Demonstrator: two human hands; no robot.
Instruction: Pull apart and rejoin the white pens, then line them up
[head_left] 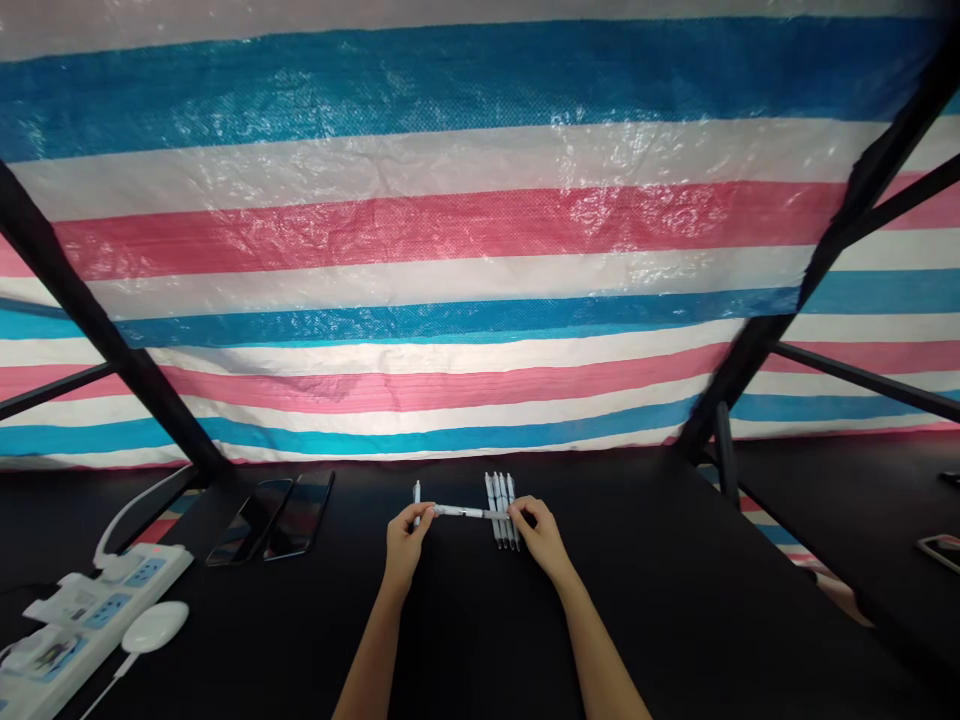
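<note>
A white pen [463, 511] lies crosswise between my hands, held just above the black table. My left hand [406, 537] pinches its left end between thumb and fingers. At the right end, a greyish, see-through part of the pen is pinched by my right hand [538, 533]. Beneath that end, several white pens [497, 490] lie side by side in a row, pointing away from me, partly covered by the held pen and my right fingers. One more white pen [417, 490] lies behind my left fingertips, partly hidden by them.
Two dark phones [251, 522] lie side by side at the left. Nearer the left edge are a white power strip [161, 560] with plugs and a white round charger [155, 627] on a cable. Black frame bars [161, 405] slope up both sides before a striped sheet [450, 235].
</note>
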